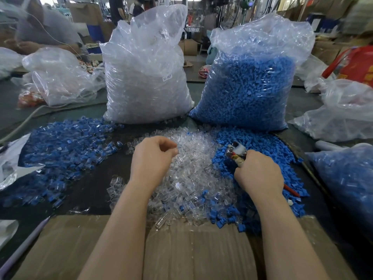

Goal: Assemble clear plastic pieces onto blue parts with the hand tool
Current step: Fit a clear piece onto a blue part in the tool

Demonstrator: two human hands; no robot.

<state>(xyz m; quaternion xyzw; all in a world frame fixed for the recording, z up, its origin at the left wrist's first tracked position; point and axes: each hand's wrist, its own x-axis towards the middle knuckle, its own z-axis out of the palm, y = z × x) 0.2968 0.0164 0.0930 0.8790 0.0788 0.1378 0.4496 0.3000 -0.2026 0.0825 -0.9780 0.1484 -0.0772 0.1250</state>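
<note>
Dark work table [96,190] runs under everything, with a flattened brown cardboard sheet [191,255] at my near edge and two tall clear plastic sacks at the far side, one of clear pieces [145,77] on the left, one of blue parts [252,87] on the right. My left hand [153,158] hovers over the loose heap of small clear plastic pieces [189,178] in the middle, fingers curled toward the thumb; whether they pinch a piece I cannot tell. My right hand [260,174] grips the metal hand tool [236,152], its head pointing far-left over the loose blue plastic parts [272,146]. Assembled blue-and-clear pieces [64,142] lie on the left. Judging by this, my left hand must carry a clear piece rightward to the tool's head.
</note>
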